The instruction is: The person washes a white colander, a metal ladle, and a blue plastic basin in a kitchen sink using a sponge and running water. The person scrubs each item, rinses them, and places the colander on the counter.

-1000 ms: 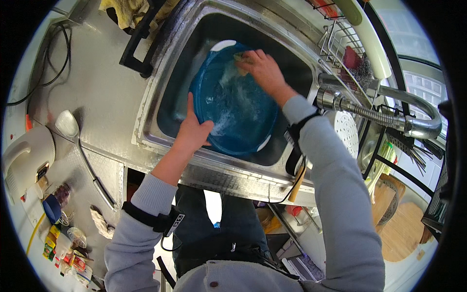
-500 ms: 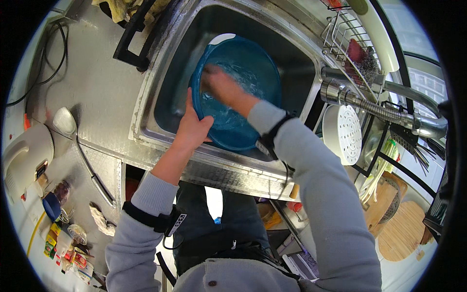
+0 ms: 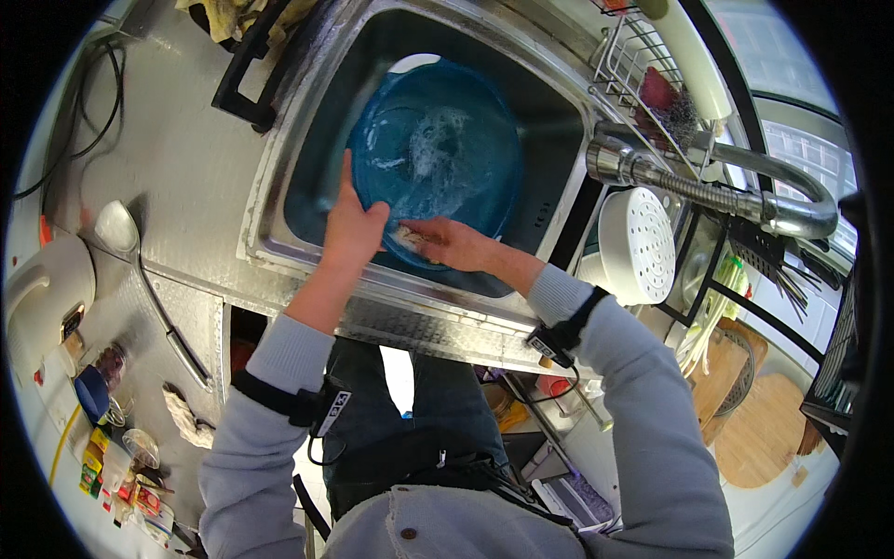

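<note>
A round blue basin (image 3: 498, 149) with water in it sits in the steel sink. My left hand (image 3: 355, 226) grips its near-left rim, the thumb on the rim and a finger stretched along the outside wall. Down at the near inside wall is my right hand (image 3: 447, 244), its fingers closed on a small whitish wad (image 3: 406, 238) whose kind I cannot make out. Pale foam streaks the water in the middle of the basin.
The sink (image 3: 307, 200) surrounds the basin. A chrome faucet (image 3: 670, 177) reaches in from the right, near a white perforated basket (image 3: 643, 244) and a wire rack (image 3: 624, 70). On the left counter lie a ladle (image 3: 154, 289) and a crumpled cloth (image 3: 186, 416). A black handle (image 3: 247, 70) juts beside the sink.
My right hand has swept from the basin's far left side toward me, to the near inside wall. The water has swirled into foam streaks. My left hand stays on the rim.
</note>
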The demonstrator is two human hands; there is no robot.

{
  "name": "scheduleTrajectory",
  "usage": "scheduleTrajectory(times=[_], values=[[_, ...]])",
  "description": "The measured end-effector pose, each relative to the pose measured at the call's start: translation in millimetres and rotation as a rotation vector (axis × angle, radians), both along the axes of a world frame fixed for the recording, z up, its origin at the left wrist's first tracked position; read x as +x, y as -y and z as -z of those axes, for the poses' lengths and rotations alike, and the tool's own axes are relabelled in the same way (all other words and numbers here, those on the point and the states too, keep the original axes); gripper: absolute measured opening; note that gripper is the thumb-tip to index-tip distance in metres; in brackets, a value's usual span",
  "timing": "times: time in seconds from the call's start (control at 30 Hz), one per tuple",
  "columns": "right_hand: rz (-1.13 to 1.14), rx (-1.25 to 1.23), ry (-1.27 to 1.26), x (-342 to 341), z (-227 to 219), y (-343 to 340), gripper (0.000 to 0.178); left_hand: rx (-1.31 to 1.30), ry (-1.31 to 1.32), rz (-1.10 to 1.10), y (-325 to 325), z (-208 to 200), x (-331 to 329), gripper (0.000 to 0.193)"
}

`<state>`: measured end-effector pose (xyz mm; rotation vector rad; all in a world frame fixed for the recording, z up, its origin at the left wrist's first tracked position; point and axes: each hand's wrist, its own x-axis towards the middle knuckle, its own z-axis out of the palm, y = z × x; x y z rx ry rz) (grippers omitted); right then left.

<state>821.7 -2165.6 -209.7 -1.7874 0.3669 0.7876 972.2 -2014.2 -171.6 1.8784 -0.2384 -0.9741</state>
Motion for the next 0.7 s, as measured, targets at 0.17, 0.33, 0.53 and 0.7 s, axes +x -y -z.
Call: scheduleTrajectory(times=[0.17, 0.33, 0.53, 0.7], values=[[-0.491, -0.34, 0.153, -17, -48, 48, 0.059, 0.075, -0.111, 0.037, 3, -13, 24, 0.077], [-0.724, -0.855, 0.252, -20, -42, 65, 0.055, 0.087, -0.28, 0.022, 26, -27, 55, 0.076], [-0.538, -0.649, 0.199, -4, -68, 16, 0.055, 0.128, -0.139, -0.067, 11, -34, 51, 0.096], [-0.093, -0.361, 0.297, 30, -70, -25, 0.051, -0.011, -0.362, -0.064, -19, -41, -18, 0.09]])
